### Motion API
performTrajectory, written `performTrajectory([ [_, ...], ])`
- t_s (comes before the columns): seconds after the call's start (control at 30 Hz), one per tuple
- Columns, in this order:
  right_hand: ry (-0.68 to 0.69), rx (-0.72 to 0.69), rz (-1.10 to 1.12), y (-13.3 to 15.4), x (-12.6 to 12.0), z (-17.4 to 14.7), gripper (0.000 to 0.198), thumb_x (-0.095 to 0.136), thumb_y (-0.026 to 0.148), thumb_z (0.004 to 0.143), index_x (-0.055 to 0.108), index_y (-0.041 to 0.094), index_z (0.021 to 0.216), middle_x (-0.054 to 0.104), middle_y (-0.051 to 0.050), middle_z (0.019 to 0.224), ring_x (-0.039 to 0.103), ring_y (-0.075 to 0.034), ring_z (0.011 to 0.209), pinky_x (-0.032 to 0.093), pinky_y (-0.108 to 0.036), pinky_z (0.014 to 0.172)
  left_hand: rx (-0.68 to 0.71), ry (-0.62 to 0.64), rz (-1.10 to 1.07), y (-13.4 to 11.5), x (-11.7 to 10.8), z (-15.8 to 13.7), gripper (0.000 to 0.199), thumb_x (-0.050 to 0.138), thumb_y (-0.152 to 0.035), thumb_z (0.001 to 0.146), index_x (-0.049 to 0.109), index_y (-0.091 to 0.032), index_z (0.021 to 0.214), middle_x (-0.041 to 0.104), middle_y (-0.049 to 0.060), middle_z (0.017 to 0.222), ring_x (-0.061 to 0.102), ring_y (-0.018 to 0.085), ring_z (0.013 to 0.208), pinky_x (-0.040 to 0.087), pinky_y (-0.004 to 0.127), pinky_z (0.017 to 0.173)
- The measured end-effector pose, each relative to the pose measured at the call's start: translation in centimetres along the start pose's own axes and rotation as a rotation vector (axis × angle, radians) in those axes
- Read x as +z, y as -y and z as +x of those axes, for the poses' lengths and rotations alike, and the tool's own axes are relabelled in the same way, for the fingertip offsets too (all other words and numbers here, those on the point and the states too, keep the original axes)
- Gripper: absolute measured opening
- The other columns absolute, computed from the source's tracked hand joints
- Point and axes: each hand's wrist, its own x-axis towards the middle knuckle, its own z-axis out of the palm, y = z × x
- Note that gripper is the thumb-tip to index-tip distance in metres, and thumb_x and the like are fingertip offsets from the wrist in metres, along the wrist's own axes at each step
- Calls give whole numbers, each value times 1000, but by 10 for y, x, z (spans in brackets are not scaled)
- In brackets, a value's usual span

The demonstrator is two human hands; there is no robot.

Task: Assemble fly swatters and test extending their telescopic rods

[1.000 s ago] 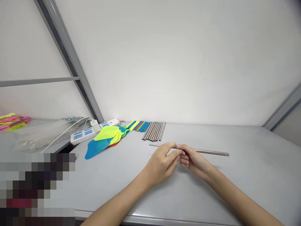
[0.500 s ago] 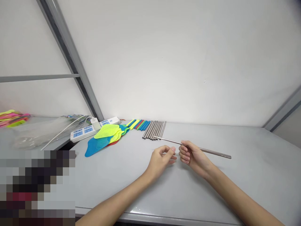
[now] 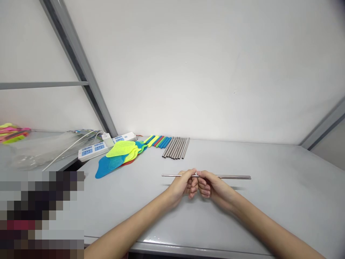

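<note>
Both my hands hold one telescopic metal rod (image 3: 234, 177) level above the grey table. My left hand (image 3: 184, 185) is closed on its thinner part, whose tip points left. My right hand (image 3: 211, 185) grips the thicker part, which sticks out to the right. The fingertips of the two hands meet at the rod's middle and hide part of it. Behind the hands lies a row of similar metal rods (image 3: 176, 148), side by side. Left of them lie several coloured handles (image 3: 158, 141) in blue, yellow, red and green.
Perforated fly-swatter heads (image 3: 110, 163) in yellow, blue and red are piled at the left. Behind them stands a white power strip (image 3: 91, 151) with a plugged-in charger (image 3: 107, 139). Clear plastic bags (image 3: 45, 151) lie further left. A white wall closes off the table's back.
My left hand has closed on the rod's thin part, where before it was apart from it. The rod has turned from slanted to nearly level and come slightly closer and left.
</note>
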Motion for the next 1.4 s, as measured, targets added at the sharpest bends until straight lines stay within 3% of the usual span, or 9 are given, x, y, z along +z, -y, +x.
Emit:
performTrajectory([
  [0.27, 47, -62, -4, 2, 6, -1, 28, 44, 33, 76, 37, 15, 55, 20, 6, 50, 18, -5, 43, 14, -23, 44, -218, 154, -129, -20, 1, -13, 32, 35, -41, 74, 34, -17, 52, 35, -5, 37, 36, 7, 33, 23, 20, 39],
  [0.4, 38, -23, -2, 8, 13, -7, 32, 43, 31, 76, 26, 17, 52, 16, 7, 49, 19, -5, 41, 14, -23, 43, -314, 184, -196, -28, 1, -20, 29, 35, -37, 74, 29, -18, 53, 31, -7, 37, 30, 6, 32, 20, 19, 38],
  [0.7, 63, 140, 95, 27, 6, -10, 33, 45, 27, 73, 21, 18, 51, 14, 8, 47, 14, -4, 38, 10, -22, 40, -288, 113, -289, -33, 9, -21, 29, 36, -32, 74, 24, -18, 53, 26, -7, 36, 26, 5, 33, 16, 18, 38],
  [1.4, -58, 76, 58, 44, -8, -18, 34, 50, 27, 71, 23, 18, 51, 16, 7, 48, 16, -4, 38, 14, -23, 40, -248, 75, -253, -51, -3, -27, 30, 37, -31, 75, 26, -18, 51, 24, -7, 36, 26, 4, 32, 18, 18, 35],
])
